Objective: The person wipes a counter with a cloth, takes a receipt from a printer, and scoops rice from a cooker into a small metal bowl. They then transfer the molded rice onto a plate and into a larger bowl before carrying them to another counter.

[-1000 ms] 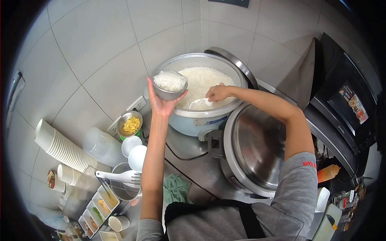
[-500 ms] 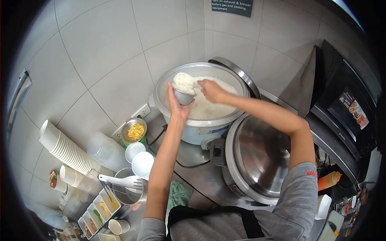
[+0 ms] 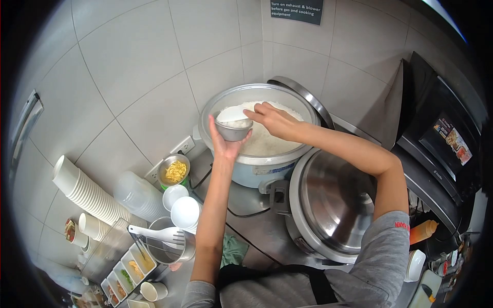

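My left hand [image 3: 227,146] is wrapped round a small metal bowl [image 3: 232,134] from below, holding it over the near left part of a large rice cooker. White rice [image 3: 235,123] fills the bowl. In my right hand [image 3: 275,120] is a white rice paddle [image 3: 233,113], its blade laid flat across the top of the rice in the bowl. The handle is hidden inside my fingers. Below both hands, more cooked rice [image 3: 267,140] lies in the open rice cooker [image 3: 205,120].
A second rice cooker [image 3: 334,200] with its lid on stands close at the right. To the left are stacked paper cups [image 3: 92,187], white bowls [image 3: 185,211], a metal bowl of yellow shreds [image 3: 175,171] and a slotted white spatula [image 3: 154,233] over a metal pot. A lid [image 3: 305,97] leans behind.
The rice paddle has come over the bowl, and its blade now presses on the rice. The tall mound of rice above the bowl's rim is lower or covered by the blade.
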`<state>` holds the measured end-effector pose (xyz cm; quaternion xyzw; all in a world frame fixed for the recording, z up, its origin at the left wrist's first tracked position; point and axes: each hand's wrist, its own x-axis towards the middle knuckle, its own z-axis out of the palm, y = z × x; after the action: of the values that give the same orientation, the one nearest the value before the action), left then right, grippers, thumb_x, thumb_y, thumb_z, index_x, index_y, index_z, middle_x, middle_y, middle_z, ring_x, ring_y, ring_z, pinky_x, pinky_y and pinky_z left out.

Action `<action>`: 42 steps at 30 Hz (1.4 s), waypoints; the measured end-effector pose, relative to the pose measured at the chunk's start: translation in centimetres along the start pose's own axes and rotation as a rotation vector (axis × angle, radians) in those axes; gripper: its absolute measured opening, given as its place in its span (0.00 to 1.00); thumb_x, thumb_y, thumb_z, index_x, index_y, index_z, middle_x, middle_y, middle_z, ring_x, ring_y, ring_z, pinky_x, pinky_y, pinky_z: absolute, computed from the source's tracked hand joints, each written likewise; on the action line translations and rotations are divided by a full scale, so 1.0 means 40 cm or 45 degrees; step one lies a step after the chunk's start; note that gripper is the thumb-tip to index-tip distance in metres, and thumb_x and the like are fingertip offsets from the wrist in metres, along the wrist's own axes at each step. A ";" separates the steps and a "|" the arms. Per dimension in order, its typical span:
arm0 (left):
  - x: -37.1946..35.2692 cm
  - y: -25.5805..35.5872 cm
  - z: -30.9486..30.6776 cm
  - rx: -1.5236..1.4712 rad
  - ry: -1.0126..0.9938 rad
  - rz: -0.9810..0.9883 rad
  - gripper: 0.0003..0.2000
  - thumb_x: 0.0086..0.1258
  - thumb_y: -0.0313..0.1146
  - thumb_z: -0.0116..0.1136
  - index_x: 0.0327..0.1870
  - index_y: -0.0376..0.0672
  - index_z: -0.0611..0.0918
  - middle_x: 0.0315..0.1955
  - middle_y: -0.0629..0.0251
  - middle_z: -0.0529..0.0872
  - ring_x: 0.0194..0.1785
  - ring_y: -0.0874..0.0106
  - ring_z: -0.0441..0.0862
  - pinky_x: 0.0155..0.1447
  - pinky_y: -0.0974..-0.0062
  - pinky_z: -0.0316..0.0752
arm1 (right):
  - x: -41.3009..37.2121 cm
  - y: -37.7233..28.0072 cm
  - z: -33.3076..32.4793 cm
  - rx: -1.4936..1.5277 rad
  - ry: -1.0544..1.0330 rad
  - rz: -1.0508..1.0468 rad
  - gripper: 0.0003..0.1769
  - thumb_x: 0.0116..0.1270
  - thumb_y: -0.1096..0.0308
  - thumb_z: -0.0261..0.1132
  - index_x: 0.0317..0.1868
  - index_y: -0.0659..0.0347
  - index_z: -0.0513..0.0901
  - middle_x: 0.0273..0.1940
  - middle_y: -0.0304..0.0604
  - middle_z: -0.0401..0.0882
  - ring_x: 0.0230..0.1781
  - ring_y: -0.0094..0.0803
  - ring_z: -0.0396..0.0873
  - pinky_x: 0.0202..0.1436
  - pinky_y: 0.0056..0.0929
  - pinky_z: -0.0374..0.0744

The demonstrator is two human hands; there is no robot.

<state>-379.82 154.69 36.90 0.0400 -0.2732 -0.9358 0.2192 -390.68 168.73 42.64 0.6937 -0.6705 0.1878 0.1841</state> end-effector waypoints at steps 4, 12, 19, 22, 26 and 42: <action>-0.016 0.010 0.000 0.007 -0.013 0.067 0.35 0.58 0.65 0.46 0.61 0.49 0.65 0.58 0.56 0.68 0.61 0.57 0.65 0.59 0.46 0.61 | 0.014 0.025 -0.046 0.325 -0.121 0.114 0.25 0.58 0.82 0.52 0.58 0.60 0.72 0.38 0.50 0.71 0.39 0.44 0.72 0.44 0.35 0.73; -0.007 0.013 -0.019 -0.073 -0.073 0.127 0.34 0.58 0.63 0.44 0.61 0.47 0.66 0.59 0.55 0.68 0.62 0.55 0.65 0.60 0.43 0.60 | 0.009 0.010 0.001 0.526 0.010 0.228 0.23 0.62 0.76 0.55 0.59 0.57 0.72 0.34 0.49 0.72 0.37 0.38 0.73 0.43 0.33 0.72; -0.015 0.018 -0.021 -0.107 -0.072 0.156 0.36 0.57 0.65 0.45 0.62 0.49 0.64 0.60 0.57 0.66 0.64 0.57 0.62 0.60 0.41 0.57 | 0.004 -0.046 -0.007 0.694 0.032 0.545 0.23 0.62 0.75 0.57 0.59 0.57 0.72 0.33 0.44 0.71 0.33 0.29 0.71 0.42 0.29 0.71; -0.013 0.021 -0.008 -0.092 0.012 0.164 0.39 0.57 0.66 0.46 0.64 0.49 0.61 0.62 0.55 0.62 0.66 0.55 0.58 0.61 0.38 0.55 | -0.001 -0.036 0.020 0.707 0.027 0.640 0.23 0.62 0.74 0.57 0.59 0.54 0.73 0.33 0.43 0.70 0.34 0.29 0.71 0.41 0.29 0.71; -0.021 0.046 0.004 -0.186 0.071 0.086 0.41 0.56 0.67 0.47 0.65 0.48 0.59 0.64 0.54 0.59 0.68 0.54 0.53 0.62 0.36 0.51 | 0.017 -0.031 0.003 0.486 0.052 0.268 0.24 0.61 0.79 0.55 0.59 0.54 0.73 0.34 0.47 0.70 0.33 0.36 0.71 0.40 0.31 0.71; 0.000 0.034 -0.011 -0.090 -0.089 0.561 0.33 0.60 0.58 0.49 0.62 0.49 0.63 0.58 0.60 0.67 0.62 0.60 0.64 0.59 0.47 0.62 | 0.038 -0.047 -0.006 0.983 -0.007 0.707 0.25 0.63 0.75 0.56 0.62 0.54 0.69 0.35 0.42 0.71 0.34 0.29 0.73 0.37 0.29 0.74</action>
<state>-379.20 153.46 37.22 -0.0606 -0.2498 -0.8751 0.4099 -388.74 167.59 43.60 0.5063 -0.7122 0.4638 -0.1461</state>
